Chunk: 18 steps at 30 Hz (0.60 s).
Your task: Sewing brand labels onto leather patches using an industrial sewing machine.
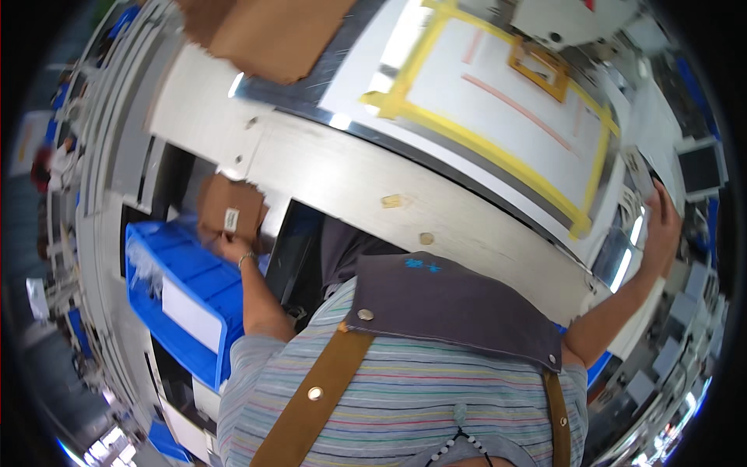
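Note:
At the left, my left hand (233, 245) is closed on the lower edge of a brown fabric piece (237, 204) with ragged edges. A small white label (231, 219) shows on that piece, just above my fingers. My right hand (662, 219) is stretched out to the far right, fingers apart and extended beside a small grey-white box (640, 173) at the machine's side. Whether the fingertips touch this box I cannot tell; the hand is small and slightly blurred. A sewing machine head (572, 22) stands at the upper right, over a yellow frame (540, 68).
A blue plastic bin (187, 284) with clear plastic inside stands beside my left forearm. More brown fabric (276, 39) lies at the table's upper left. A white sheet edged with yellow tape (482, 86) covers the work surface. The pale table edge (334, 163) runs before me.

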Available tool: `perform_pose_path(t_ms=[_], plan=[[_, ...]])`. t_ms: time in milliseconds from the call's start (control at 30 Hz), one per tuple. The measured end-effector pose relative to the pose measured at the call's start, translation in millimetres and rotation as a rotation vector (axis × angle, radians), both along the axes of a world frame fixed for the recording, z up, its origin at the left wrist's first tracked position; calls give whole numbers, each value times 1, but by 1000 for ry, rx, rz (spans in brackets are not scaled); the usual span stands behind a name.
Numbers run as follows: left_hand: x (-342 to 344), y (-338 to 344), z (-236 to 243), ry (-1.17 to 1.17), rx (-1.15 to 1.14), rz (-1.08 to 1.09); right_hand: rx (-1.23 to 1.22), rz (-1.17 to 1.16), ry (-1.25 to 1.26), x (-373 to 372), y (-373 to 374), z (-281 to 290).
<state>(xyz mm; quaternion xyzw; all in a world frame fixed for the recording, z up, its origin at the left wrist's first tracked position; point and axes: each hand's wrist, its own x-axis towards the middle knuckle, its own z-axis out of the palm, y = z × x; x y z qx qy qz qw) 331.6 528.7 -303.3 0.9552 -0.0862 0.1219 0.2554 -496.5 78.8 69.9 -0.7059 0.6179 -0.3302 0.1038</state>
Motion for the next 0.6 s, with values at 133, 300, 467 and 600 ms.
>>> perform_pose_path(t_ms=[133,300,467,600], plan=[[18,-7,-7,11,27,94,-103,-46,217,-1,20,26],[51,-47,42,-670,259,251,-128,-711,505,-45,58,119],[101,-118,110,-624,-194,97,-499,-909,707,-54,70,170],[91,-191,166,-565,-566,-164,-363,-536,51,-36,55,138]])
